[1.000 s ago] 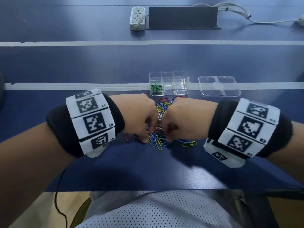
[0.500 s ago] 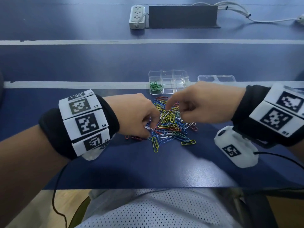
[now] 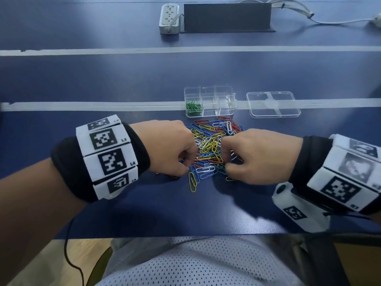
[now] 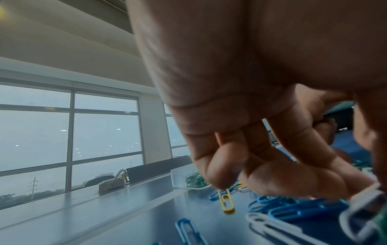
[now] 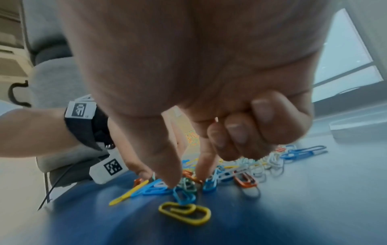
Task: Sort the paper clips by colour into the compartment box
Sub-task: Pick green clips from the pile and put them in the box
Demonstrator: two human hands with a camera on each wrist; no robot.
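A mixed pile of coloured paper clips (image 3: 212, 147) lies on the blue table just in front of the clear compartment box (image 3: 224, 90). Green clips (image 3: 193, 107) fill its front left compartment; the other compartments look empty. My left hand (image 3: 186, 164) rests at the pile's left edge with curled fingers, and in the left wrist view a white clip (image 4: 364, 197) sits between the thumb and fingers of that left hand (image 4: 303, 179). My right hand (image 5: 186, 180) is at the pile's near right, thumb and forefinger tips closing on a green clip (image 5: 189, 184), other fingers curled.
The box's clear lid (image 3: 273, 104) lies to its right. A white power strip (image 3: 169, 18) and a black panel (image 3: 226, 17) stand at the far side. A lone yellow clip (image 5: 184, 213) lies nearest my right wrist. The table's front edge (image 3: 185, 234) runs close to my body.
My right hand rose from the pile toward the box half a second ago and has come back down to the pile's near right. The left hand has barely moved.
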